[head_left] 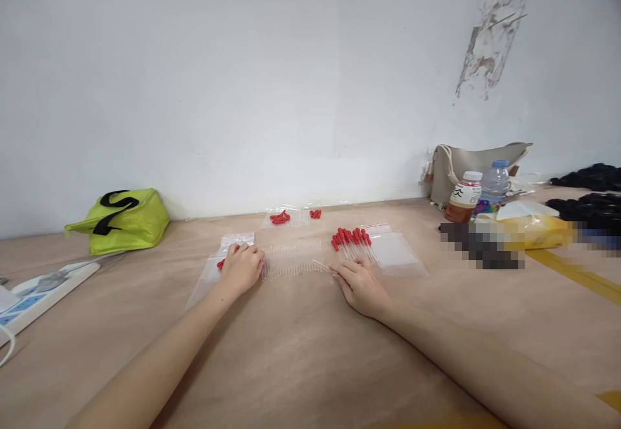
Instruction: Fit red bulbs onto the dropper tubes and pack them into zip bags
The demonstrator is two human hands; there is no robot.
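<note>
My left hand [242, 267] is closed, fingers curled down over a clear plastic bag [206, 280]. A red rubber bulb [220, 264] shows beside it, and a bit of red shows at its fingertips; what it grips is hidden. Between the hands lies a row of clear glass dropper tubes [291, 261], side by side. My right hand [359, 285] pinches a thin pale dropper tube [321, 265] pointing left, at the row's right end. Just beyond that hand, several droppers with red bulbs [352, 238] lie together on another clear bag [400, 254].
By the wall lie more red bulbs [280, 217] on clear plastic. A lime-green bag [129, 222] and a power strip [43, 303] are on the left. At right stand a brown drink bottle [464, 199], a water bottle [495, 183], a beige bag [441, 176] and a yellow packet [538, 225].
</note>
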